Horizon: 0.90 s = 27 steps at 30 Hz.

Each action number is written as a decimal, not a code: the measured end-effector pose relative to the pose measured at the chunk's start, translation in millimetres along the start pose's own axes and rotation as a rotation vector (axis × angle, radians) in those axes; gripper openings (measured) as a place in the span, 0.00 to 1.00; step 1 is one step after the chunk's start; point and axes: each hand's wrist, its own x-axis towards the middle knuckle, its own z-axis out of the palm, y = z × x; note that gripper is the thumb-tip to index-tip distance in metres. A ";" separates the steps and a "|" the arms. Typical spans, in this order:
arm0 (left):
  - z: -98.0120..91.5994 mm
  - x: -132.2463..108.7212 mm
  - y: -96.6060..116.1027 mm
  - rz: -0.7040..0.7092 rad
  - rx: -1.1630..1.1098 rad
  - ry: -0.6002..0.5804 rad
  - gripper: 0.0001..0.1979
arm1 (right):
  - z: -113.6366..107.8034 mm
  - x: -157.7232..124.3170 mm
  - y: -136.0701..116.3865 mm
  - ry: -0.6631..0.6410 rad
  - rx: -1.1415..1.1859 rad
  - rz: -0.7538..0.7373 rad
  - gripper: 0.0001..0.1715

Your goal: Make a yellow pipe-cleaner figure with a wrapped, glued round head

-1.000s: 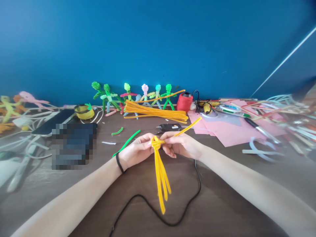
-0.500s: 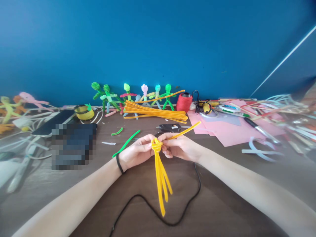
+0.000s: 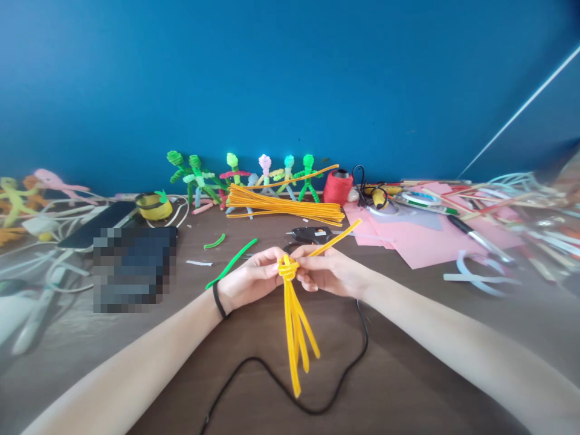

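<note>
Between my two hands hangs a bundle of yellow pipe cleaners (image 3: 288, 267), wound into a knot at the top with several straight ends dangling below. My left hand (image 3: 259, 275), with a black band at the wrist, pinches the knot from its left side. My right hand (image 3: 328, 269) grips the right side of the knot. One loose yellow end (image 3: 338, 237) sticks out past its fingers, up and to the right. Some of the right fingertips are hidden behind the knot. Beside my left wrist lies a green pipe cleaner (image 3: 232, 263).
Behind the hands rest a stack of yellow pipe cleaners (image 3: 285, 204) and a black glue gun (image 3: 312, 234), its black cord (image 3: 317, 412) curving in front. Pipe-cleaner figures (image 3: 309, 178) lean on the wall. Pink paper (image 3: 421, 241) and a marker (image 3: 480, 238) lie right, phones (image 3: 99, 225) left.
The loose yellow end on the right has shifted slightly left and up. The dangling ends have swung a little. Both hands keep their grip in nearly the same place.
</note>
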 end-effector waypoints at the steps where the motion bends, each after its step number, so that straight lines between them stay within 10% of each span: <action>1: 0.0 -0.1 0.0 -0.002 -0.001 -0.002 0.06 | -0.1 0.1 0.2 -0.008 -0.005 -0.007 0.04; 27: -0.2 0.3 -0.5 -0.069 0.039 -0.031 0.06 | 1.0 -3.4 0.7 -0.045 -0.111 -0.016 0.07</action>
